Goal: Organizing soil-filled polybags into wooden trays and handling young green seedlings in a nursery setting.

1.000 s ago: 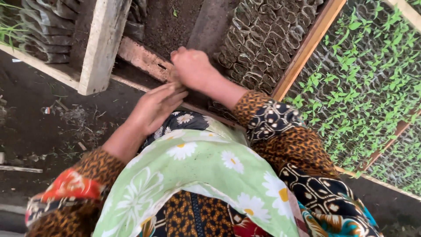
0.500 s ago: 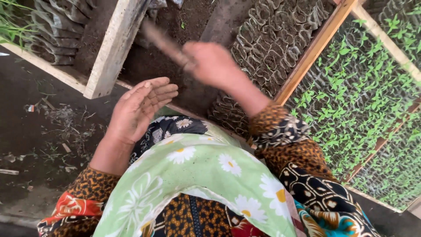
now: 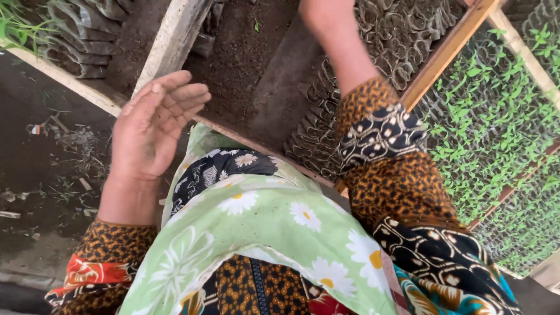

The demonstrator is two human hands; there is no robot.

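You are holding your left hand (image 3: pixel 153 125) up over the near edge of the wooden bed frame (image 3: pixel 175 36), palm turned toward you, fingers (image 3: pixel 185 96) lying loosely together and slightly curled, gripping nothing. Soil is dusting the palm and fingertips. Your right hand (image 3: pixel 321 10) is reaching forward over the bed, and it is running out of the top of the view, so I cannot tell whether its fingers are spread, closed or pinching anything; only the wrist and the patterned sleeve (image 3: pixel 382 146) are showing.

The work in hand appears to be the bed of small dark seedling bags (image 3: pixel 402 35), which is lying just under and beyond your right forearm. These bags are standing packed in rows and are showing no green shoots. Beside them, on your left, a stretch of loose dark soil (image 3: pixel 239 52) is lying bare inside the frame.

Across the wooden divider (image 3: pixel 452 49) on your right, a neighbouring bed of green seedlings (image 3: pixel 490 105) is already sprouting thickly. Judging from this, that section is finished, while the bags under your right arm are still awaiting plants, and the bare soil area is holding no bags yet.
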